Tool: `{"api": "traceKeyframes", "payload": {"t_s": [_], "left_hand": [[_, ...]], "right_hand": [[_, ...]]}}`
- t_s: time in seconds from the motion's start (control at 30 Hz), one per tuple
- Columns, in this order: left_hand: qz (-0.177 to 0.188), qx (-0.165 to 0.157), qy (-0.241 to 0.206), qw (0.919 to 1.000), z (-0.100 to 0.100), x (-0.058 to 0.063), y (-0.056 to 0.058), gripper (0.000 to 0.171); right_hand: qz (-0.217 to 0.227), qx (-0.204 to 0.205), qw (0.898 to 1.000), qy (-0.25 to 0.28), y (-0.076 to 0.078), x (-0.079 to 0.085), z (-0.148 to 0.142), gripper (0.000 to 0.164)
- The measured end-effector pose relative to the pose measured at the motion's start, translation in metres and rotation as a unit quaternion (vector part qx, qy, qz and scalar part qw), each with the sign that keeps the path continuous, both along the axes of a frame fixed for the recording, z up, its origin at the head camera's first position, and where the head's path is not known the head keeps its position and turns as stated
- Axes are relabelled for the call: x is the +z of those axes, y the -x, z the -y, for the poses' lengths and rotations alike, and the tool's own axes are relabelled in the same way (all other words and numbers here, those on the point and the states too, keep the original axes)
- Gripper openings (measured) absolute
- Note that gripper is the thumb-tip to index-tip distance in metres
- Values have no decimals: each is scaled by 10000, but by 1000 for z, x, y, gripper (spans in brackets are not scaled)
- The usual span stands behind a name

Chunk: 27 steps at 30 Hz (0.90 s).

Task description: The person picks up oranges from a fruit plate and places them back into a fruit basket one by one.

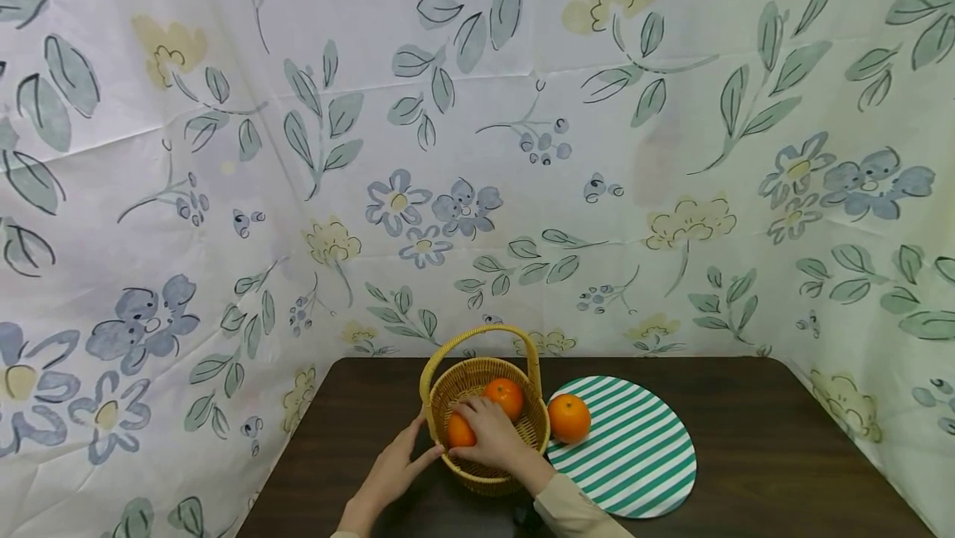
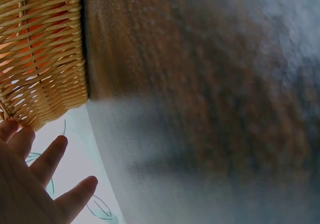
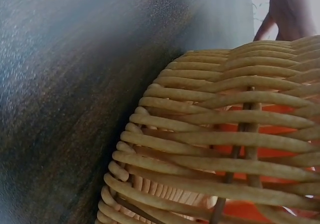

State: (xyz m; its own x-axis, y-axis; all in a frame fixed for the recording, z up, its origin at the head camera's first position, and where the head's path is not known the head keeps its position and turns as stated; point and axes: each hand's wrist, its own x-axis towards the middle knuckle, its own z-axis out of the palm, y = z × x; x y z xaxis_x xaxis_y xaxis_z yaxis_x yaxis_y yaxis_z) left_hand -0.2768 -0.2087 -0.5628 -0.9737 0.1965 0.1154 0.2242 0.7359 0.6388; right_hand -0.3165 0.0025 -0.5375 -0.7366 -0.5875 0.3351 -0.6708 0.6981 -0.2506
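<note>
Right hand: Your right hand reaches over the near rim and down into the basket. Its fingers bend over the far side of an orange and the thumb lies on the near side; the grip is closed to the width of the fruit.
Held orange: Located inside the basket, at the left, partly covered by your right hand. You cannot tell from these views whether it is clear of the basket floor.
Left hand: Your left hand is at the left side of the basket, fingers extended and spread, fingertips against the outer weave. It steadies nothing by a closed grip; the hand is wide.
Basket: Yellow wicker, upright, left of the table's middle. Its handle stands raised over the opening.
Second orange: Inside the basket, toward the far right, beyond your right hand's fingers.
Third orange: Outside the basket, just beside its right wall, on the left part of the placemat. You cannot tell whether it touches the wicker.
Placemat: Round, green and white stripes, flat, right of the basket.
Table: Dark brown wood grain, beneath the basket and placemat.
Sleeve: Beige, on your right arm.
Backdrop: Pale cloth with printed flowers and leaves, at the far, left and right sides of the table.
</note>
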Motion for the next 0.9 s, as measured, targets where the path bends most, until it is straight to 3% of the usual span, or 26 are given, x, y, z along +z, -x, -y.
{"api": "traceKeyframes", "payload": {"t_s": [0.3,0.6,0.9], "left_hand": [[-6,47,10,10000,1,-1,1,73],[56,65,41,10000,0,0,1,73],[138,50,9,9999,0,1,0,73]], "right_hand": [[43,15,10000,86,0,3,-2,70],[57,302,9980,543,-2,6,-11,66],[134,236,9966,773,-3,5,-24,67]]}}
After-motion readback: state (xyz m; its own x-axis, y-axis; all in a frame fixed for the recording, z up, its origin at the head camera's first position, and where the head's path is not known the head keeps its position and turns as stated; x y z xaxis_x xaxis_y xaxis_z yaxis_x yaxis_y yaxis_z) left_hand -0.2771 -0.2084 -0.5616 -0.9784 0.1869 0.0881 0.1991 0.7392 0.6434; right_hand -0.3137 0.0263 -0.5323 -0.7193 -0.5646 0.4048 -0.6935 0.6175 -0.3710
